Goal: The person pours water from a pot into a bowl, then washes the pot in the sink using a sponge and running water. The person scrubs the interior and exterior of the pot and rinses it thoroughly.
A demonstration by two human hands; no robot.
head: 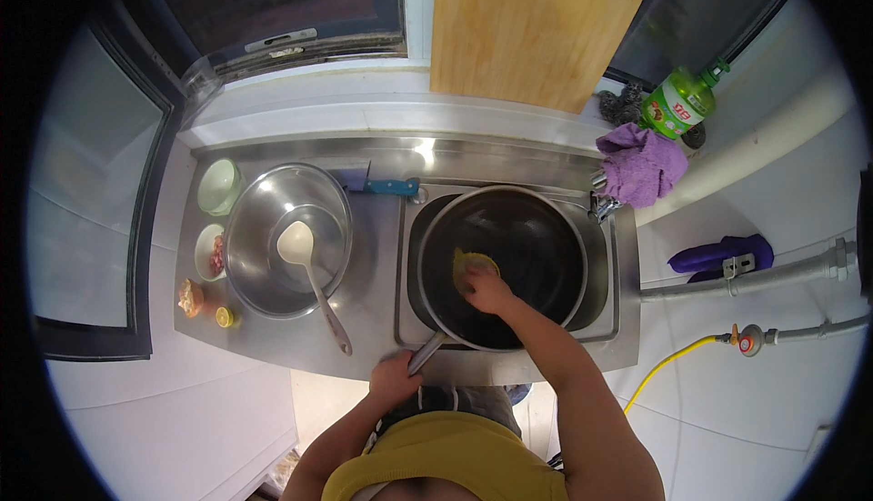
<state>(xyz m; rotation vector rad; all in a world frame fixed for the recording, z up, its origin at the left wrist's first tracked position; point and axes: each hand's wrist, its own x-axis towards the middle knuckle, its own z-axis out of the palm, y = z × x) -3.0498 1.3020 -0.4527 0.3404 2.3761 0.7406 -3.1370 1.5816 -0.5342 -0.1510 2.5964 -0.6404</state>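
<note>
A large dark wok (532, 242) rests over the stainless-steel sink (610, 296), tilted slightly towards me. Its metal handle (430, 352) points down to the left, and my left hand (395, 379) is closed around it. Inside the wok, my right hand (485, 289) presses a yellow scouring sponge (485, 262) against the left part of the inner surface. My fingers are blurred and hide part of the sponge. Most of the sink basin is covered by the wok.
Left of the sink stand a steel bowl (256, 228) with a pale ladle (297, 242), a blue-handled cleaver (392, 187), small bowls (219, 186) and a cut lemon (224, 317). A purple cloth (641, 163) covers the faucet (603, 209). Behind are dish soap (678, 102) and a wooden board (532, 30).
</note>
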